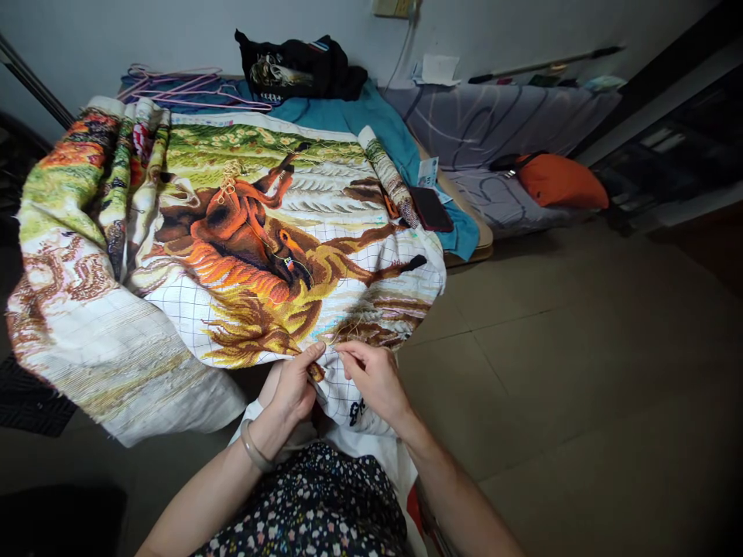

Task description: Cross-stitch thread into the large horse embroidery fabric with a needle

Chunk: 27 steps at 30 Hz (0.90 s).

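A large cross-stitch cloth (342, 255) spreads before me, worked with brown and orange horses, green grass and a printed grid on its bare white parts. My left hand (299, 383) grips the cloth's near edge, thumb on top and fingers hidden beneath. Just to its right, my right hand (374, 379) is closed in a pinch over the fabric. Thin pale thread (351, 329) loops on the cloth by the fingertips. Whatever sits in the pinch is too small to make out. Dark stitched lettering (356, 411) shows below the right hand.
The cloth lies partly over a bench with a teal cover (337, 116). A dark phone (430, 209) rests at its right end. Behind are pink hangers (174, 85) and a black bag (302, 70). An orange bag (560, 179) sits on a patterned sofa (476, 128); tiled floor (539, 371) lies right.
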Each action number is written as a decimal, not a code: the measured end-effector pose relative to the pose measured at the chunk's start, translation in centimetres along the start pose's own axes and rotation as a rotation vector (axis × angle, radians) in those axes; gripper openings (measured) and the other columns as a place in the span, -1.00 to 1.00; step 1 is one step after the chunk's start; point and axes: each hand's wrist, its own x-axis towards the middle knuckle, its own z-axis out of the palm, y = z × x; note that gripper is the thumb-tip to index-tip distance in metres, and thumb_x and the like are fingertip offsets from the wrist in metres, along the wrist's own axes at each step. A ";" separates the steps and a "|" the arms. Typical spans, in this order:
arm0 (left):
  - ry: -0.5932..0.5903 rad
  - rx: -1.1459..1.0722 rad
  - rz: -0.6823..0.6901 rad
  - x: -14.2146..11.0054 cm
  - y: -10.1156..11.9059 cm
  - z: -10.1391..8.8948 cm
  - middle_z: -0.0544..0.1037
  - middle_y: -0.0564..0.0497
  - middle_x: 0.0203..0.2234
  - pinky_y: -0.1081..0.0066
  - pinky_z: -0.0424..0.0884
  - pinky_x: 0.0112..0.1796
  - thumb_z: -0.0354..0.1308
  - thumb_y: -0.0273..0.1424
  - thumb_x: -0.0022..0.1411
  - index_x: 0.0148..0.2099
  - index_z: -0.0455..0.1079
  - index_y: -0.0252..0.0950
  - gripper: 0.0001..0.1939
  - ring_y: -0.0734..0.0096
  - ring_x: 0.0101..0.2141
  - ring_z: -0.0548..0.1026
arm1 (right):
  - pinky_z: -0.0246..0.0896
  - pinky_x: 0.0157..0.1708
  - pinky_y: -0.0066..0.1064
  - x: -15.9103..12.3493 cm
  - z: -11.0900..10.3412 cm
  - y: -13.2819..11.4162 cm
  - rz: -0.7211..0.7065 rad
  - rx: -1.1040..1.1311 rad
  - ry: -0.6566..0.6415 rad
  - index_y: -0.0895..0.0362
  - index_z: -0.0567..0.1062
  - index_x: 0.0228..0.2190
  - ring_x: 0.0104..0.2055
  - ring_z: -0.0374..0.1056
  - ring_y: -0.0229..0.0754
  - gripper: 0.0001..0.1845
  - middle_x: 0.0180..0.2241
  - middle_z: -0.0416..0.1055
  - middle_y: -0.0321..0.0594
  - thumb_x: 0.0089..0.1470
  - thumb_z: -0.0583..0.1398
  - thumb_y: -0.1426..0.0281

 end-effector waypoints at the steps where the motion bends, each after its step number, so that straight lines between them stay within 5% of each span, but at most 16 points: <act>1: 0.001 0.000 -0.002 0.0 0.0 0.0 0.61 -0.10 -0.32 0.30 0.39 -0.13 0.37 -0.48 -0.18 -0.34 0.47 -0.34 -0.74 0.18 -0.17 0.54 | 0.18 -0.50 -0.49 0.1 0.0 -0.1 -0.008 -0.013 0.000 0.13 0.58 -0.29 -0.49 0.38 -0.23 -0.73 -0.53 0.50 -0.24 0.10 0.09 0.41; 10: 0.015 -0.016 -0.026 0.0 0.0 0.1 0.61 -0.04 -0.43 0.35 0.41 -0.18 0.37 -0.51 -0.17 -0.36 0.49 -0.35 -0.78 0.29 -0.32 0.55 | 0.04 -0.50 -0.48 0.1 0.2 -1.9 -0.055 -0.314 0.046 0.11 0.56 -0.41 -0.58 0.29 -0.27 -0.76 -0.56 0.49 -0.26 0.05 0.08 0.52; 19: 0.027 -0.013 -0.006 -0.1 0.0 0.1 0.60 -0.02 -0.44 0.39 0.39 -0.19 0.37 -0.51 -0.18 -0.38 0.50 -0.34 -0.79 0.34 -0.35 0.53 | -0.02 -0.58 -0.48 -0.1 0.8 -2.0 -0.011 -0.201 0.079 0.10 0.50 -0.46 -0.64 0.19 -0.29 -0.79 -0.66 0.38 -0.33 0.05 0.07 0.49; 27: 0.058 0.009 0.018 0.1 -0.1 0.3 0.58 0.00 -0.49 0.41 0.37 -0.20 0.37 -0.49 -0.21 -0.43 0.50 -0.38 -0.81 0.41 -0.41 0.50 | 0.12 -0.52 -0.51 -0.6 2.1 -0.4 0.083 0.009 0.061 0.10 0.39 -0.45 -0.53 0.31 -0.26 -0.88 -0.57 0.40 -0.32 0.08 0.08 0.42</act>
